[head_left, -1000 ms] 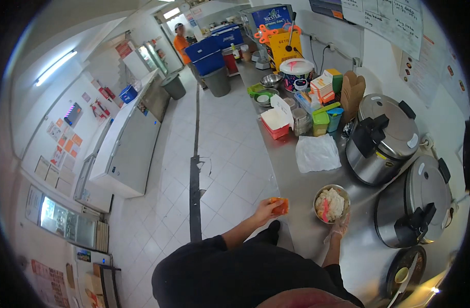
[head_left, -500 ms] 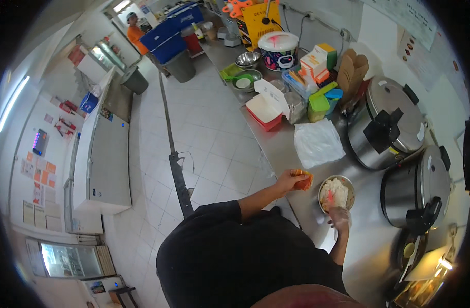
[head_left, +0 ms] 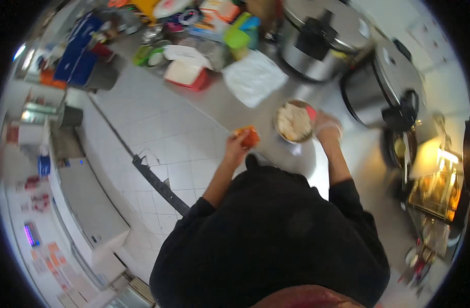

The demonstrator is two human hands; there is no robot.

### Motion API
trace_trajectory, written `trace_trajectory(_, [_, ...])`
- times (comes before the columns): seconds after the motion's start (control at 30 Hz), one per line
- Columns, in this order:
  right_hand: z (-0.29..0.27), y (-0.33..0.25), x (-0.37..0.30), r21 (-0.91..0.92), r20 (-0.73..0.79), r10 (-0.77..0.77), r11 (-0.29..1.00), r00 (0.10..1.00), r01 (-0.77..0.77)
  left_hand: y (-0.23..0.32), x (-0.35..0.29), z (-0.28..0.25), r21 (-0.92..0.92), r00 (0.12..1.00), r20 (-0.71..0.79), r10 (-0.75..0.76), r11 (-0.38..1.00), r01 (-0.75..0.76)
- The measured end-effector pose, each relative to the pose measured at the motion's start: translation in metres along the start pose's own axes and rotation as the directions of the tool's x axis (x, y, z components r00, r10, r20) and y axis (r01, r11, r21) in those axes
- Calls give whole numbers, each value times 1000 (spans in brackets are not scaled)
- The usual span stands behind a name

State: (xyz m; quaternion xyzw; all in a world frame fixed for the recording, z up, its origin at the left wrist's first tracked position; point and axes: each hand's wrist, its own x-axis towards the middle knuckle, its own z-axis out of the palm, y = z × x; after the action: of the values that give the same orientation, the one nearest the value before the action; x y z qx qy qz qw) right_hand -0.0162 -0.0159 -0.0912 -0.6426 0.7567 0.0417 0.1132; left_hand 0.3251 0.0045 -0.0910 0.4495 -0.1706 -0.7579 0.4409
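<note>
My left hand [head_left: 237, 146] is closed around a crumpled orange-red packet [head_left: 250, 137], held by the counter's front edge. To its right, a round metal bowl [head_left: 277, 128] stands on the counter, heaped with white rice [head_left: 294, 122]. At the bowl's right rim is my right hand [head_left: 327, 124], in a clear plastic glove. Its fingers are closed on a pink-red utensil [head_left: 311, 113] whose flat end reaches over the rice. Blur hides the utensil's exact kind and the finger details.
Two large steel cookers [head_left: 317, 46] stand behind the bowl. A white plastic bag [head_left: 253, 77] lies left of them, beside an open red-and-white carton [head_left: 186, 76]. Clutter lines the counter's far end. A lit warmer [head_left: 435, 192] glows at right.
My head has turned, so the scene has swung left and up in view. The right hand and pink-red utensil have moved from over the rice to the bowl's right rim. Left hand still holds the packet.
</note>
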Motion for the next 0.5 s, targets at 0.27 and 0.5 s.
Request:
trace_trajectory(0.27, [-49,-26,-32,99,255,279,945,926,-312,-48,20,46,56,970,54,-237,971,234])
trace_trajectory(0.5, [-6,-12,-77,269,-360,82,963,929,19,-88,61,112,-37,926,138,-352,932,360])
